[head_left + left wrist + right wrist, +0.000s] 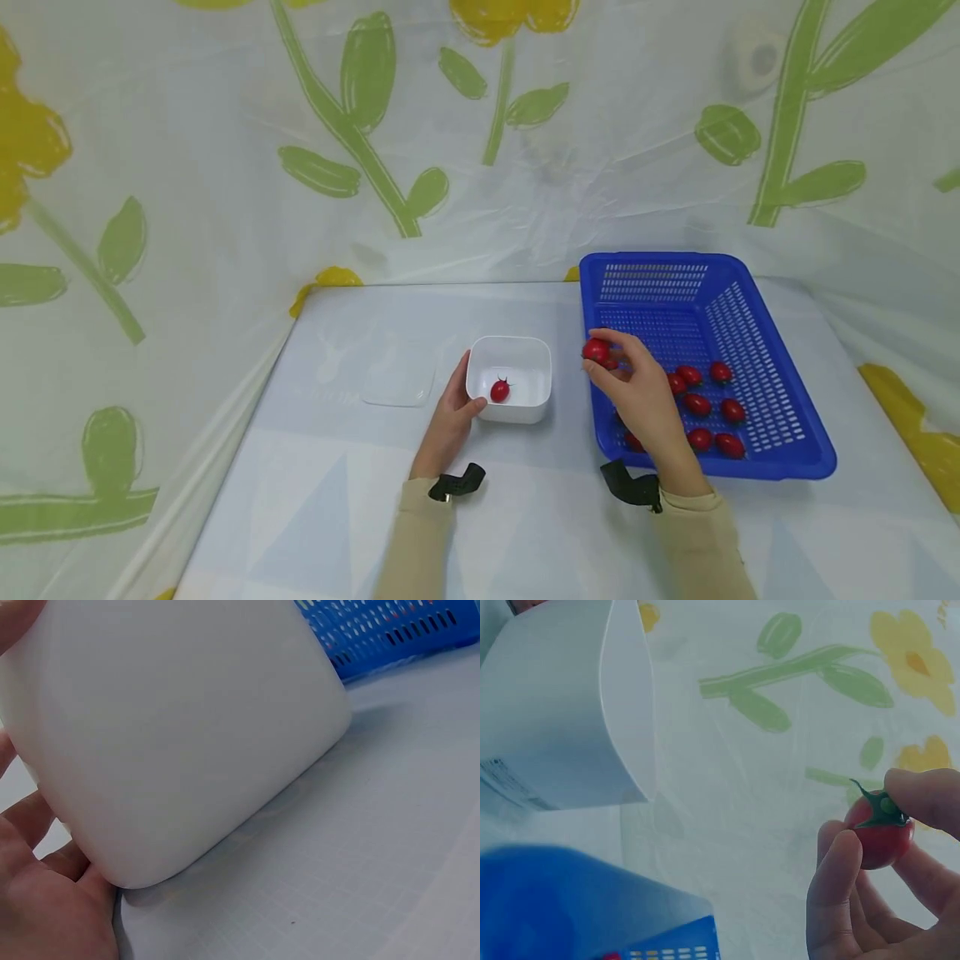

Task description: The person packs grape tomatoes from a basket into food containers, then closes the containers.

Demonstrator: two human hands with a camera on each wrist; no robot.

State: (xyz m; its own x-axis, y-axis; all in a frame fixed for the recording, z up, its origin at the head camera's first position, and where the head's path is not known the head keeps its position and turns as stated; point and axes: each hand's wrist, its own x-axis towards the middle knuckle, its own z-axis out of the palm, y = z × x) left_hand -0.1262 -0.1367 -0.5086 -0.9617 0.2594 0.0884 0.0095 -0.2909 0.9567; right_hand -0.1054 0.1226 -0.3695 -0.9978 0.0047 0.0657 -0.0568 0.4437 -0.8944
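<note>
My left hand (447,418) grips a small white square container (529,412) by its left side, thumb at the front rim and fingers along the wall. One red cherry tomato (500,390) lies inside it. Over the left edge of a blue basket (797,398), my right hand (643,398) pinches another cherry tomato (881,844) between thumb and fingertips; its green stem cap shows in the right wrist view. Several more cherry tomatoes (697,405) lie in the basket, some partly hidden by the right hand. The left wrist view shows the container's outer wall (187,742) up close.
A clear plastic lid (399,387) lies flat on the white table (300,492), left of the container. Behind the table hangs a white curtain (225,167) printed with flowers and leaves. The basket stands on the table's right side.
</note>
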